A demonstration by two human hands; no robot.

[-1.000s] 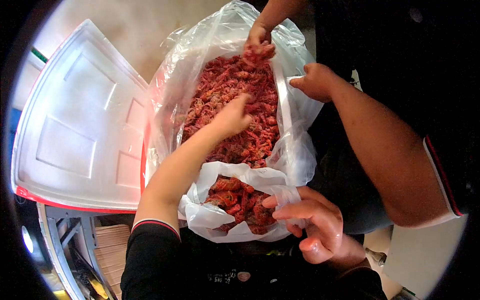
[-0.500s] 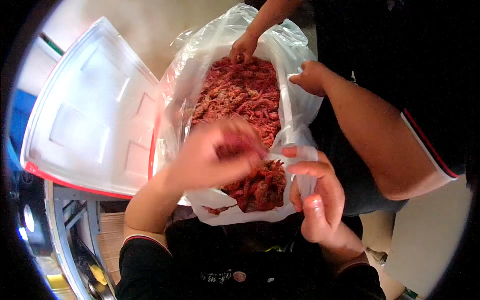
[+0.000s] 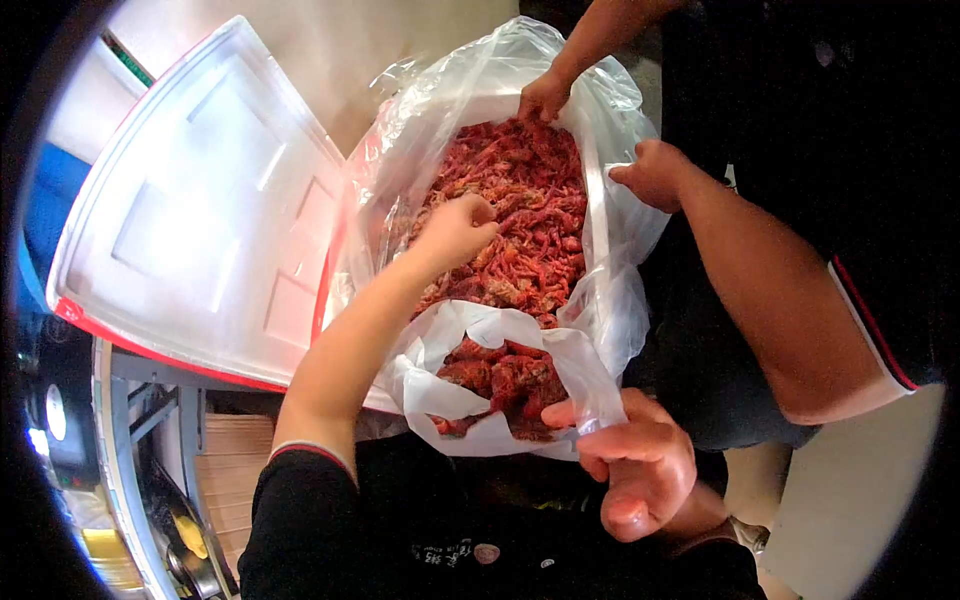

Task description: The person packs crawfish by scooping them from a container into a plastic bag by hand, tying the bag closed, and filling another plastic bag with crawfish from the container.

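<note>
Red crayfish (image 3: 530, 235) fill a large box lined with a clear plastic bag (image 3: 385, 190). My left hand (image 3: 460, 230) is over the pile, its fingers curled down; what is in them, if anything, is hidden. Close to my body, my right hand (image 3: 645, 465) grips the gathered edge of a smaller white plastic bag (image 3: 440, 405). This bag's mouth is open and several crayfish lie inside it.
Across the box, a co-worker's one hand (image 3: 545, 97) touches the crayfish; the other hand (image 3: 650, 175) holds the liner's edge. A white lid (image 3: 195, 210) with red trim leans at the left. Below it is a metal frame (image 3: 185, 440).
My left hand has moved from above the small bag up to the crayfish pile. My right hand has lowered slightly, still holding the bag, whose contents now show more.
</note>
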